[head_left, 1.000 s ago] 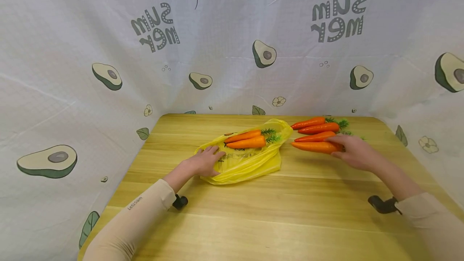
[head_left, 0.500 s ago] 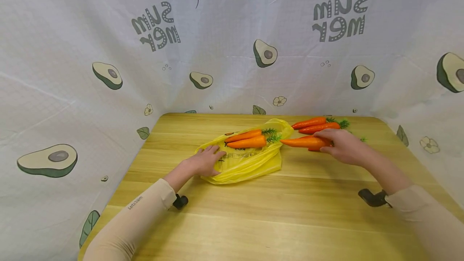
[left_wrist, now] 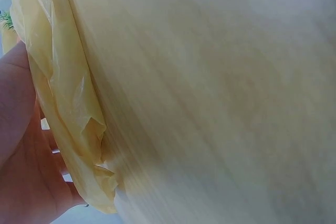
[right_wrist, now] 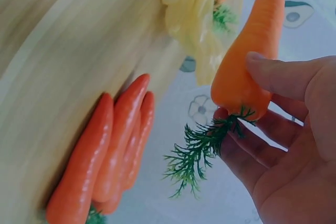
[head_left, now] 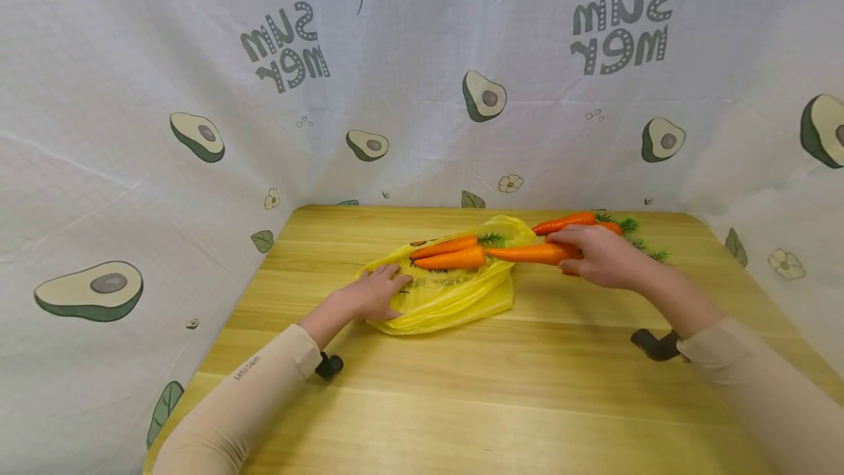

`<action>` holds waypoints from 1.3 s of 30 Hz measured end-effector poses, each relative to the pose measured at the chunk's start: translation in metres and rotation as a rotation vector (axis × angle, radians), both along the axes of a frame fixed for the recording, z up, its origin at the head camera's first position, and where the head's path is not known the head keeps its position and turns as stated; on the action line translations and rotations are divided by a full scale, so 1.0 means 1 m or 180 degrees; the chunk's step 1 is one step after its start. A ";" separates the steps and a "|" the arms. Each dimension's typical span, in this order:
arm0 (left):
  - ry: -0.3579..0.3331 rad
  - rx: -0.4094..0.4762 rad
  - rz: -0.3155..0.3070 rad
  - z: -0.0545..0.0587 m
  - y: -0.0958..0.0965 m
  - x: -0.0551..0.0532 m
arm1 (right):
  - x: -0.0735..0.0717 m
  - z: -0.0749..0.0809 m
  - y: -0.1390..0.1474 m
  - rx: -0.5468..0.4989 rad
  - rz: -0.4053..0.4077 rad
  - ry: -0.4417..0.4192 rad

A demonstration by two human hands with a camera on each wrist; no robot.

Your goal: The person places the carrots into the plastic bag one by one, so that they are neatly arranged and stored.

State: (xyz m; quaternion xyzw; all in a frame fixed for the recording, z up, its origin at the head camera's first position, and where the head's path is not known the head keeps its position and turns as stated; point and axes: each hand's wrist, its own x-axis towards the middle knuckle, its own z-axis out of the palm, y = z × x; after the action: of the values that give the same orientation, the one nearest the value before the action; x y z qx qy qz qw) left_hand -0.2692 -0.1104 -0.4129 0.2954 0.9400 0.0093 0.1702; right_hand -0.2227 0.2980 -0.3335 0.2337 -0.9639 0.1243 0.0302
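A thin yellow plastic bag (head_left: 455,311) lies on the wooden table, its mouth toward the right. Two orange carrots (head_left: 451,260) with green tops rest inside it, tips pointing left. My left hand (head_left: 377,294) rests on the bag's left end, fingers spread and fairly straight; in the left wrist view, bag film (left_wrist: 63,82) runs beside the thumb and partly hides the fingers. With thumb and fingers, my right hand (head_left: 603,256) grips another orange carrot (right_wrist: 257,51) near its leafy end. The carrot's tip reaches over the bag's mouth, close to the two inside.
Several red-orange carrots (right_wrist: 115,150) lie side by side on the table's right, partly behind the right hand in the head view. A white curtain (head_left: 422,57) with avocado prints hangs behind the table (head_left: 461,402). Dark camera mounts (head_left: 656,344) jut from both wrists.
My right hand has lifted the orange carrot from the group at the right and carried it left to the bag's mouth. The left hand and bag have stayed nearly still.
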 end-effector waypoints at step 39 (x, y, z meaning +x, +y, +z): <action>0.0044 -0.0049 -0.0018 -0.002 0.001 -0.002 | -0.041 -0.025 -0.098 0.0099 0.0381 -0.0385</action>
State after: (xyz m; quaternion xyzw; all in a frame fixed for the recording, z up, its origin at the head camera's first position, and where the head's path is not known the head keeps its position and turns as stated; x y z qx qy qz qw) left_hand -0.2710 -0.1093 -0.4145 0.2968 0.9404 -0.0004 0.1660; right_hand -0.2641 0.2002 -0.3583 0.2834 -0.9500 0.1248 -0.0392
